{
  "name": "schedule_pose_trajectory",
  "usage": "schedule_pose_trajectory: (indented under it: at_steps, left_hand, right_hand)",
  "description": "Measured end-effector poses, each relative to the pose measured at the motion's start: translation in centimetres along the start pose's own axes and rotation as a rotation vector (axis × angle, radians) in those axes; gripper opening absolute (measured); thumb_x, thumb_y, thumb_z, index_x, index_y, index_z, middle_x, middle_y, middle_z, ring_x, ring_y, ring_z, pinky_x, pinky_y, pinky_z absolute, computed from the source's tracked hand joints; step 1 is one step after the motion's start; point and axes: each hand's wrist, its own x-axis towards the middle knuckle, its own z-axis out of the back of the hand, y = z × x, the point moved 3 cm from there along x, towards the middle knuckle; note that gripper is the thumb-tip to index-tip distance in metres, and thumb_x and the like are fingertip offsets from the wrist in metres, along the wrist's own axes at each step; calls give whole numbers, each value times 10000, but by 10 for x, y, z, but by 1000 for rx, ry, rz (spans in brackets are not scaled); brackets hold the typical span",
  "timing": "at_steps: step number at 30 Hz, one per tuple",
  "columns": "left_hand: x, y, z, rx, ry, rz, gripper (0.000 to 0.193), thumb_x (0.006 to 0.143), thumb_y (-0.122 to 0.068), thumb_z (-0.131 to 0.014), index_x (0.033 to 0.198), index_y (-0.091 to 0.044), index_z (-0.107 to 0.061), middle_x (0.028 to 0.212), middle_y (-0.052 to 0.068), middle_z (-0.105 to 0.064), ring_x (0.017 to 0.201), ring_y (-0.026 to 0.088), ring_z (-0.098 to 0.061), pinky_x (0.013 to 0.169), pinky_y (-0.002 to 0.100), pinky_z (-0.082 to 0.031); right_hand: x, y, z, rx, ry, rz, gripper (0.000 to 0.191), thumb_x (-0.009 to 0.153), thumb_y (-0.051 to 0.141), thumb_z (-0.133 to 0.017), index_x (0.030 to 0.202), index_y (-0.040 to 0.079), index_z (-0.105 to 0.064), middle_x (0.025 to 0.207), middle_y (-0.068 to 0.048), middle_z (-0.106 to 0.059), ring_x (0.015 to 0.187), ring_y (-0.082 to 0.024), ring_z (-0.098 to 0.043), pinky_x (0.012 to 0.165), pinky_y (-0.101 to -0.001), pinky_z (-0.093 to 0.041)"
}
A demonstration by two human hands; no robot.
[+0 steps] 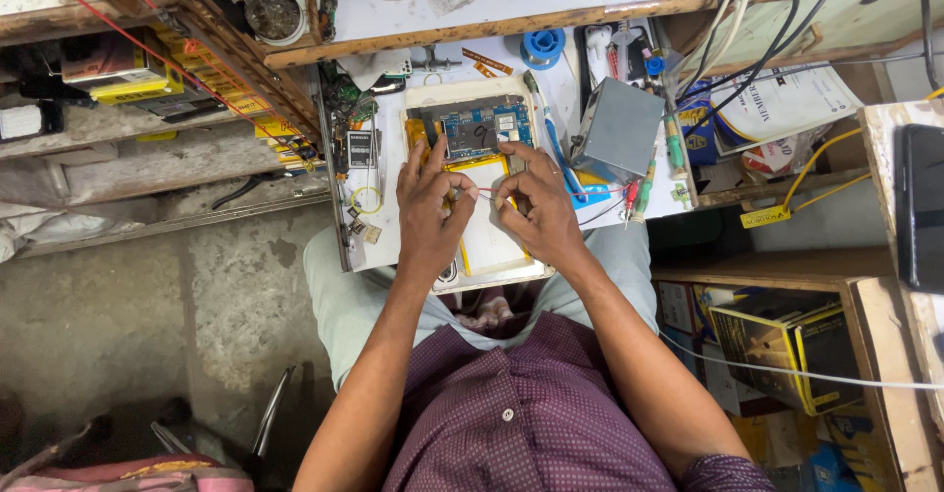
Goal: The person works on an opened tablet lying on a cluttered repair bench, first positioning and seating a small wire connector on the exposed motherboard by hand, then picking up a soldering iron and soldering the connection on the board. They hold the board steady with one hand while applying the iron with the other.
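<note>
Tablet (479, 182) lies opened on my worktop (388, 227), circuit board and pale battery exposed. My left hand (430, 212) and right hand (539, 207) rest on it, fingers pinched together on thin red wire (489, 190).

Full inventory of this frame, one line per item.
opened tablet: 1, cream frame, circuit board and pale battery exposed, on the white work surface under both hands
thin wires: red and dark, exact count unclear, pinched between the hands over the battery
grey metal box: 1, grey, right of the tablet
solder spool: 1, blue, behind the tablet
screwdrivers: several, green and red handles, beside the box
white work surface: 1, white, on the lap
wooden shelf: 1, white top, above the bench
black phone: 1, black, far right ledge
yellow boxes: a few, yellow and black, lower right
left hand: 1, pinching the wires
right hand: 1, pinching the wires
</note>
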Motion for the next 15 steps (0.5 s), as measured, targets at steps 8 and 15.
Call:
schedule_pose_trajectory:
  at_steps: [8,15]
  left_hand:
    - [3,3,-2,8,10,6,115,954,-196,-713,953,-81,-704,1594,197,-463,1551,415,-280,1241,548,-181]
    - [2,7,-2,4,-5,-12,103,951,-186,-712,948,-84,-702,1591,196,-469,1549,419,-295,1245,543,-192]
  right_hand:
    - [2,-4,-2,-7,0,-11,116,830,46,-718,893,40,-621,1468,-161,-549,1318,-342,-558,1270,-557,-248]
    - [1,-6,-6,-8,-4,-6,110,831,45,-718,892,38,-628,1469,-167,-549,1311,-340,-562,1270,-550,-251]
